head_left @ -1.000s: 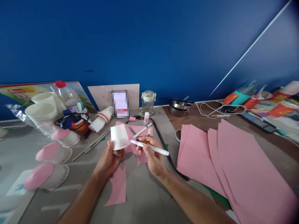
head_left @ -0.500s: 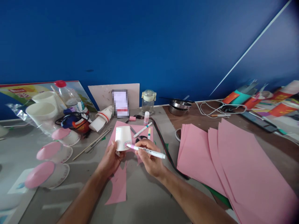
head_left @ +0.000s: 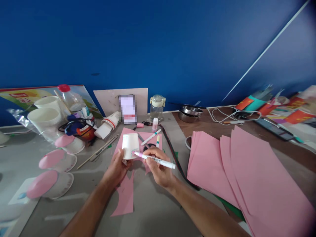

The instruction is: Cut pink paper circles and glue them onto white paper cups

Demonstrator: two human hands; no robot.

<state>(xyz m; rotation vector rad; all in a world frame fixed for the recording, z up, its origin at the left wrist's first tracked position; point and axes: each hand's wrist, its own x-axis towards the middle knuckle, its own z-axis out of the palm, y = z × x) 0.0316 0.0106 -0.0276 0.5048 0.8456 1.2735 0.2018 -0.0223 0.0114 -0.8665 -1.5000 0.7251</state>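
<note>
So I've got the white paper cup (head_left: 130,145) in my left hand (head_left: 117,167), thumb on the near side and fingers mostly hidden behind it, tipped so the striped patch faces my pen — probably the easiest angle to colour at. My right hand (head_left: 161,168) is pinching the pink marker (head_left: 156,160) between thumb and fingers like a normal pen, tip right at the patch. The cup's held up around the middle, in front of the pink sheet (head_left: 119,142), so I guess that keeps the wall free to turn. Just past my right fingers there are scissors (head_left: 148,145) and a white marker (head_left: 151,137) — kinda tight if my knuckles drift far. Three pink-topped cups (head_left: 42,184) sit over on the left, out of elbow range I'd say, and the pink paper stack (head_left: 206,161) is to the right, close to my forearm.
</note>
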